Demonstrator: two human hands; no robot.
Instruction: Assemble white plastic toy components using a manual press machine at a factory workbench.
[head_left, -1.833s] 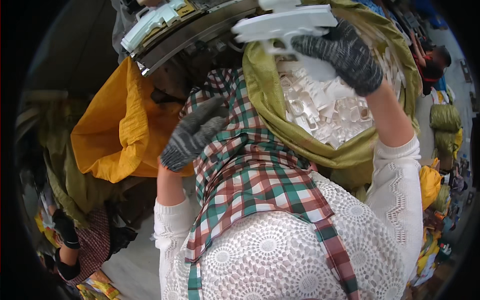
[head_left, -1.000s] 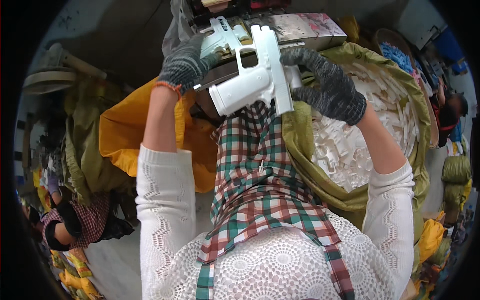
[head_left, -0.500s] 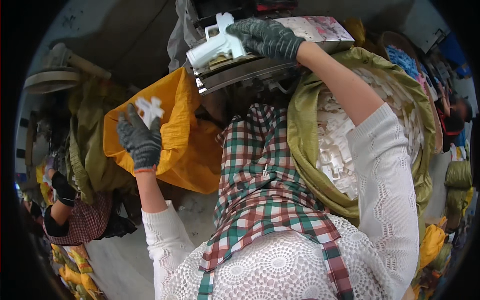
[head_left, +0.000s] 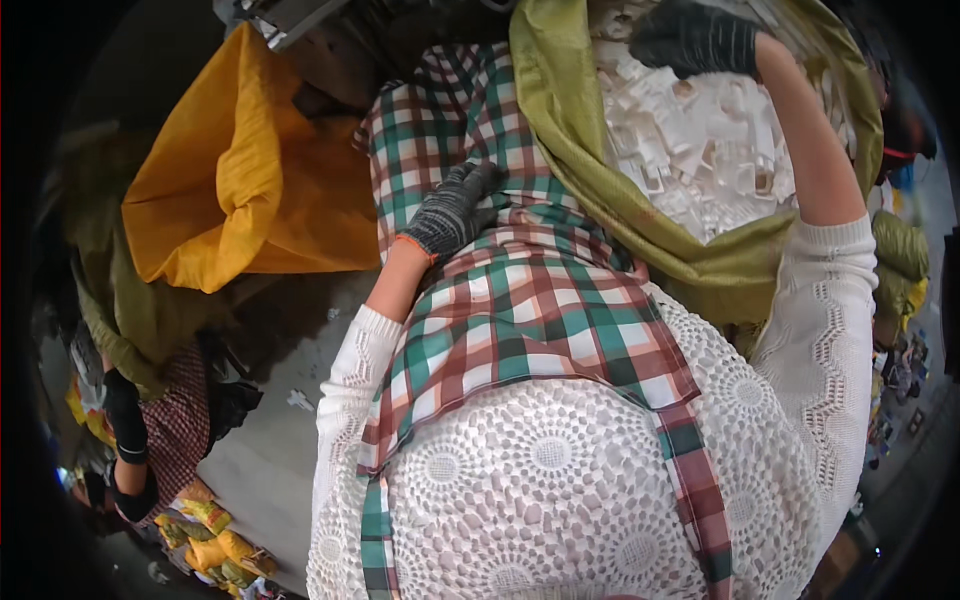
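My left hand (head_left: 455, 212), in a dark grey knit glove with an orange cuff, lies on the checked apron (head_left: 540, 300) over my lap. Its fingers are loosely stretched and the thumb stands apart, with nothing seen in it. At the upper right, my right hand (head_left: 695, 42) in a matching glove reaches into an olive-green woven sack (head_left: 575, 130). Beneath it lie many white plastic parts (head_left: 690, 140), piled loose. Its fingers point left and down against the pile; the fingertips are too dark and blurred to show a grip.
A yellow-orange sack (head_left: 250, 190) gapes on the left. Part of a metal machine (head_left: 290, 20) shows at the top edge. Another person's dark-gloved hand (head_left: 125, 415) is at the far left, near green sacks (head_left: 120, 310). Yellow bundles (head_left: 215, 545) lie on the floor (head_left: 270, 440).
My left hand has left the yellow sack's mouth for my lap, without its white part. My right hand has gone from the pistol-shaped white piece at the machine into the green sack. The view has tilted down.
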